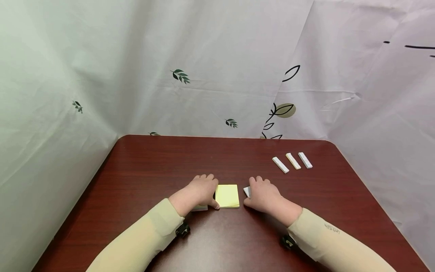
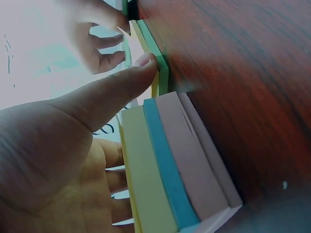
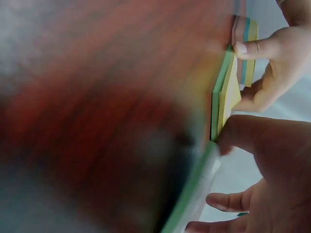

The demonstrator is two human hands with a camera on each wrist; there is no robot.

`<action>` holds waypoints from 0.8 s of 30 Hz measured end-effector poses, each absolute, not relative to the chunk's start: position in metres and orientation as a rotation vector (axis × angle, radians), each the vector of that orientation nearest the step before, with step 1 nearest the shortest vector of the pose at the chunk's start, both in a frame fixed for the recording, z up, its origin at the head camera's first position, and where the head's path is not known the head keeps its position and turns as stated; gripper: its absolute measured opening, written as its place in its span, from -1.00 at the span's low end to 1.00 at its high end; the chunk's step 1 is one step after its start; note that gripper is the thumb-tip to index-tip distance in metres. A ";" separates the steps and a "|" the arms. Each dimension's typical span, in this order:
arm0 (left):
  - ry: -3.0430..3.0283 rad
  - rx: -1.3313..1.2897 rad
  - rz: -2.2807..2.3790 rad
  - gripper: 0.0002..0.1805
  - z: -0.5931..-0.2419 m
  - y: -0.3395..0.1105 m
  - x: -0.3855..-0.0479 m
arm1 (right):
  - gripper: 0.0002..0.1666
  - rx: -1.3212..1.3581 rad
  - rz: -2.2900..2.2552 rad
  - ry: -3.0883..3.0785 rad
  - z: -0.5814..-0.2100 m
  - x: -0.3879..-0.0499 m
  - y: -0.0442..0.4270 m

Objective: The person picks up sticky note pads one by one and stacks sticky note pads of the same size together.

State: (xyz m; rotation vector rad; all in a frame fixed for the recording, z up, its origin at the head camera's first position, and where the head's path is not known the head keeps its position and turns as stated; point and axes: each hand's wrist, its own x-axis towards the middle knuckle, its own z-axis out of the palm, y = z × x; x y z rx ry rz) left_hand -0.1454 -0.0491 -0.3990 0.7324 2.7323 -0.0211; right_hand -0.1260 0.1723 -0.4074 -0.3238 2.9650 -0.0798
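Observation:
A yellow sticky note pad (image 1: 227, 195) lies flat on top of a green pad (image 2: 159, 60). My left hand (image 1: 201, 190) spans its left edge, thumb against the near side and fingers toward the far side. Beneath that hand stands a stack of sticky note pads (image 2: 167, 160) in yellow, blue and pink, mostly hidden from the head view. Just right of the yellow pad, my right hand (image 1: 264, 194) holds a whitish pad (image 1: 247, 191) with a green layer below, thumb near and fingers far. The palm hides most of this pad.
Three narrow white bars (image 1: 280, 165) lie side by side at the back right of the reddish-brown table (image 1: 163, 158). A white curtain (image 1: 210, 45) with leaf prints hangs along the back and both sides.

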 end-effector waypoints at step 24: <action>2.733 0.736 0.013 -0.25 -0.399 -0.050 -0.145 | -0.64 -0.366 -0.361 3.038 -0.395 -0.132 0.211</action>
